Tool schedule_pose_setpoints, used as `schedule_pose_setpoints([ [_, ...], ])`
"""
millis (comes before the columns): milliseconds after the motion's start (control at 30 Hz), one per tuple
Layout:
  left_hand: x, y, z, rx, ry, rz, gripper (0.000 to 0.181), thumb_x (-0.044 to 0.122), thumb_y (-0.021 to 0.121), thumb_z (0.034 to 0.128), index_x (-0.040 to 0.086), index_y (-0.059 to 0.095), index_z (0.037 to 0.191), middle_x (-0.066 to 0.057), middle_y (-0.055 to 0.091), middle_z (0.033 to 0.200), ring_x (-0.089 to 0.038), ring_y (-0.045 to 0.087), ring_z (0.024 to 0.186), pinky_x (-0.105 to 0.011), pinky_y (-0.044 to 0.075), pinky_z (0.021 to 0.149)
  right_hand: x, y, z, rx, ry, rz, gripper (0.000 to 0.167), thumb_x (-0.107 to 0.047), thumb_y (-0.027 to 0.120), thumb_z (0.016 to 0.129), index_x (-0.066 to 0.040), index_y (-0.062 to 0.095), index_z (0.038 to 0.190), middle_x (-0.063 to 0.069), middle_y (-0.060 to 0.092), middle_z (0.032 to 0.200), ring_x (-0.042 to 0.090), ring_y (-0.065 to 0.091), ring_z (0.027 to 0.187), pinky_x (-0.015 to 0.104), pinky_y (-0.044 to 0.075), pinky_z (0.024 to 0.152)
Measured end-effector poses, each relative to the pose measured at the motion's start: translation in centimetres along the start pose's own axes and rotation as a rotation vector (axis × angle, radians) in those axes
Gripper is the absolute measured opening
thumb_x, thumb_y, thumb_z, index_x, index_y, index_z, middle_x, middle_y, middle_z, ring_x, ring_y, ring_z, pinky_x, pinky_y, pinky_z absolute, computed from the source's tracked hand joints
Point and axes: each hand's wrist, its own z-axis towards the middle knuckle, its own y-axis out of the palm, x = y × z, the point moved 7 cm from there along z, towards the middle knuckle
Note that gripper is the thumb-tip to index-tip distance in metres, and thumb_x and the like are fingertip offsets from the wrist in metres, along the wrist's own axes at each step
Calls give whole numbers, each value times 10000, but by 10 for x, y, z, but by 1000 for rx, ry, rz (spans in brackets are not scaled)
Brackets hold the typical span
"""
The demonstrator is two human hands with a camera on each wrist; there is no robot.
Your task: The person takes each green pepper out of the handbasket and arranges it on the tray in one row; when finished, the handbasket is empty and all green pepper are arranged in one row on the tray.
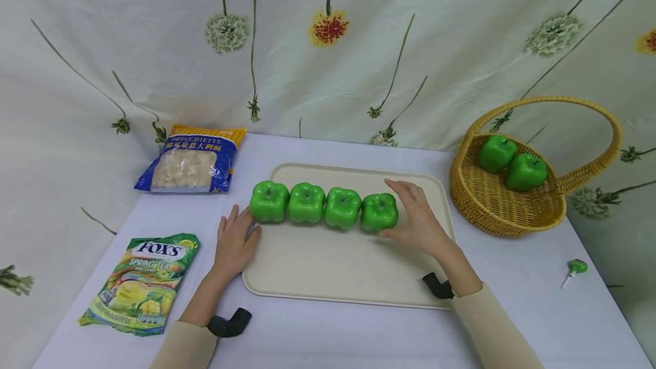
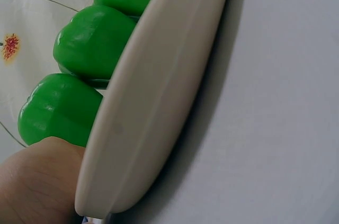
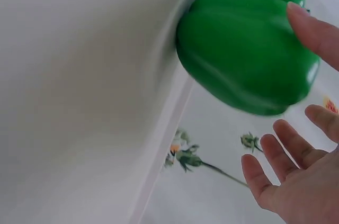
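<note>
Peppers [image 1: 306, 204] on tray [image 1: 348, 266], set in a row from about 10 to 2 o'clock of its middle, touching or nearly so. Left hand [image 1: 237, 246] at 9 o'clock, close by the leftmost pepper [image 1: 269, 201], fingers extended, thumb set apart; contact and pressure not readable. Right hand [image 1: 417, 224] between 2 and 3 o'clock, spread wide around the outer side of the rightmost pepper [image 1: 379, 212], nothing pinched; thumb contact uncertain. Risks, as judged: row buckling or one pepper rolling off line, from uneven pushing at the two ends; leftmost pepper tipping over the rim, from lying so near the 9 o'clock edge; tray skidding on cloth [image 1: 333, 329], from a wrist knock or sideways shove. Counts, clock taken from tray middle: six peppers, four on tray, two in basket [image 1: 476, 212] between 2 and 3 o'clock; one tray; one basket; one pasta bag [image 1: 187, 167] near 10; one candy bag [image 1: 143, 283] between 8 and 9; one lollipop [image 1: 577, 266] between 3 and 4; two hands; two black wrist mounts [image 1: 232, 323], one per arm.
</note>
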Motion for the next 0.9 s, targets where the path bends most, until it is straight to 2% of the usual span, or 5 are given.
schedule_pose_setpoints([
  [333, -3, 3, 1, -27, -18, 7, 454, 101, 457, 969, -3, 465, 1412, -248, 393, 1509, -522, 142, 1455, -684, 6, 1153, 37, -58, -14, 104, 25, 19, 876, -159, 880, 704, -67, 429, 1449, 202, 434, 1407, 382, 421, 1279, 594, 392, 1002],
  [467, -3, 2, 1, -22, -16, 10, 442, 101, 460, 968, 2, 478, 1399, -246, 398, 1507, -525, 149, 1452, -689, 8, 1150, 56, -92, -22, 199, 47, 20, 802, -76, 859, 714, -4, 467, 1410, 231, 469, 1366, 375, 454, 1219, 352, 407, 979],
  [600, -4, 1, 1, -24, -16, 9, 444, 98, 456, 971, 11, 473, 1406, -245, 395, 1509, -527, 145, 1452, -692, 9, 1149, 82, -125, -31, 277, 166, -10, 777, -135, 831, 773, -12, 444, 1436, 238, 464, 1374, 380, 443, 1235, 155, 342, 921],
  [800, -3, 2, 1, -23, -10, -1, 448, 89, 461, 967, 18, 474, 1410, -245, 395, 1510, -538, 142, 1448, -703, 12, 1141, 125, -164, -45, 371, 383, -36, 825, -277, 753, 858, -63, 312, 1522, 277, 358, 1433, 443, 362, 1282, 493, 374, 977],
  [900, -3, 3, 2, -23, -9, -4, 448, 89, 464, 966, 20, 476, 1408, -243, 395, 1511, -535, 142, 1450, -703, 9, 1141, 143, -180, -52, 433, 452, -39, 840, -289, 727, 872, -70, 267, 1540, 272, 311, 1480, 437, 324, 1310, 543, 343, 1020],
])
